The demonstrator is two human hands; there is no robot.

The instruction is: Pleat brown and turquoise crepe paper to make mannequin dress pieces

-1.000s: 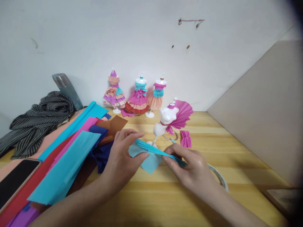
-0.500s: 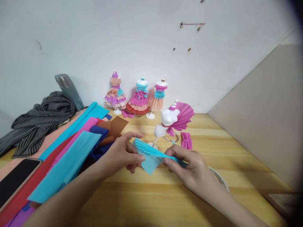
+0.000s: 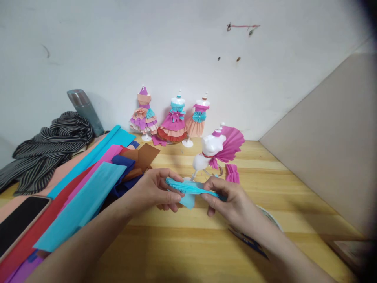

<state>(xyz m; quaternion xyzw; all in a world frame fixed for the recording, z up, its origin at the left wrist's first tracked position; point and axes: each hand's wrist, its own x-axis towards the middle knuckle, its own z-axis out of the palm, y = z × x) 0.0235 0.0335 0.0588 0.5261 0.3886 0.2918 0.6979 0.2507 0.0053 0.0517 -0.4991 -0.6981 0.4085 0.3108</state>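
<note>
Pleated light-blue crepe paper (image 3: 191,188) is stretched between my two hands above the table, with a flat flap hanging below the folds. The thumb and fingers of my left hand (image 3: 157,190) close on its left end, where the fold edges are bunched. Pinched in my right hand (image 3: 226,196) is the narrow right end of the paper. Behind the paper stands a small white mannequin (image 3: 212,145) with a magenta pleated fan (image 3: 232,143) at its back. A dark-handled tool, perhaps scissors (image 3: 250,243), lies partly hidden under my right forearm.
Several coloured paper sheets (image 3: 85,200) and a phone (image 3: 22,220) lie at left, by a striped cloth (image 3: 55,145) and a bottle (image 3: 85,110). Three dressed mannequins (image 3: 176,122) stand along the wall. A gathered magenta piece (image 3: 232,173) and a tape roll (image 3: 269,218) are at right.
The pleats are pressed into a narrower bundle, and my left fingers have closed around its left end. The dark tool under my right forearm has come into view.
</note>
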